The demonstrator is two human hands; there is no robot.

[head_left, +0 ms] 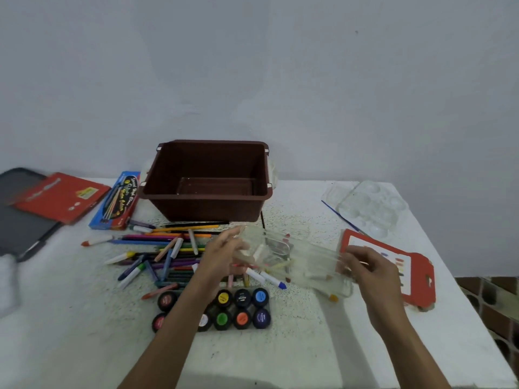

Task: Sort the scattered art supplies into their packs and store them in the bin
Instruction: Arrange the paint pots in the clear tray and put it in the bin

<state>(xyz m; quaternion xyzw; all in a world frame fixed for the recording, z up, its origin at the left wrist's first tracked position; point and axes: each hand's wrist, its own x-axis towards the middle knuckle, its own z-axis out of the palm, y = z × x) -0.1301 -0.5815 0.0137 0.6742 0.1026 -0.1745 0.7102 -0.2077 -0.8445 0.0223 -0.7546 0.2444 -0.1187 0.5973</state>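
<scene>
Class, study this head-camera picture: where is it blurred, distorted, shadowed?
Head view: left hand, right hand and the clear pack they hold are motion-smeared; the black case at the left edge is blurred and stretched; soft arm shadows lie on the table; the bin looks sharpest.

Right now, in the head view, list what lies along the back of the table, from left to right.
Red flat pack → blue box → brown bin → clear blister tray.
</scene>
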